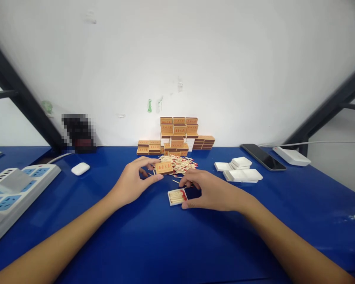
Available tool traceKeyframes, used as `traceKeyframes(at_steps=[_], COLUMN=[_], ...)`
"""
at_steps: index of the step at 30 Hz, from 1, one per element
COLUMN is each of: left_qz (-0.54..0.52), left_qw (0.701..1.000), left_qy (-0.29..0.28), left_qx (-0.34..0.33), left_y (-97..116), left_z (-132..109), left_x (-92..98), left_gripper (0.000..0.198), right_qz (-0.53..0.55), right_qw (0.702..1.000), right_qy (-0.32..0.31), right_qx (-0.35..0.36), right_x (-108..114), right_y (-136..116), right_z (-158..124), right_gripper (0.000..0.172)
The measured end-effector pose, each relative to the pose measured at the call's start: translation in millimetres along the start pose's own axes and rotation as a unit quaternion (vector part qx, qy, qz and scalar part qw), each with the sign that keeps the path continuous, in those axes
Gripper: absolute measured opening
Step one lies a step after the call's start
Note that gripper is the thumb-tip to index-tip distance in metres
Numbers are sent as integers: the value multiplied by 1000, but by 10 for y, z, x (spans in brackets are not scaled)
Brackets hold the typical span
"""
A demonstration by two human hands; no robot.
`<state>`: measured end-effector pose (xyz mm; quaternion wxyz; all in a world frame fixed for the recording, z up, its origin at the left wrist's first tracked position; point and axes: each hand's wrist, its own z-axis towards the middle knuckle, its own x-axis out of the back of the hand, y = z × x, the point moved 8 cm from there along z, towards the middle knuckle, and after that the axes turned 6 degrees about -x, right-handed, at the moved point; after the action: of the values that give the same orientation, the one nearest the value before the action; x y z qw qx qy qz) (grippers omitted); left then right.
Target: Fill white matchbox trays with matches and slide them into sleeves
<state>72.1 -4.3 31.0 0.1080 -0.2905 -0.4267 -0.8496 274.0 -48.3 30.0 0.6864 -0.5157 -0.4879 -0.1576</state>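
Between the thumb and fingers of my left hand (131,179) is a tan matchbox cover (163,168) with red lettering, held just above the table. My right hand (213,191) has its thumb and fingertips at the right end of a small white matchbox tray (175,204). A layer of red-tipped matches fills that tray, heads to the right. Behind both hands lies a loose heap of matches (180,162), with a few stray sticks nearer the right fingers. The cover and tray are apart from each other.
Matchboxes (179,129) are stacked against the wall. White empty trays (248,174), a phone (264,157) and a flat white device (292,156) lie right on the blue table (154,244). A white earbud case (80,169) and power strip (45,173) are left.
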Motion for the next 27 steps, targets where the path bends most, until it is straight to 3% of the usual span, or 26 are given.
traceKeyframes(at_steps=[4,13,27], left_qz=[-24,-34,-66], left_qw=[999,998,995], left_qy=[-24,-50,-66], left_qx=[17,33,42], left_y=[-74,-77,-54], left_z=[-1,-10,-28], left_x=[-40,-72,-123], left_gripper=[41,45,49], right_qz=[-5,149,192], right_qw=[1000,982,973], right_qy=[16,102,114], right_qx=[11,-55,-50], right_x=[44,376,334], right_y=[4,335,356], right_z=[-11,19,44], right_gripper=[26,37,39])
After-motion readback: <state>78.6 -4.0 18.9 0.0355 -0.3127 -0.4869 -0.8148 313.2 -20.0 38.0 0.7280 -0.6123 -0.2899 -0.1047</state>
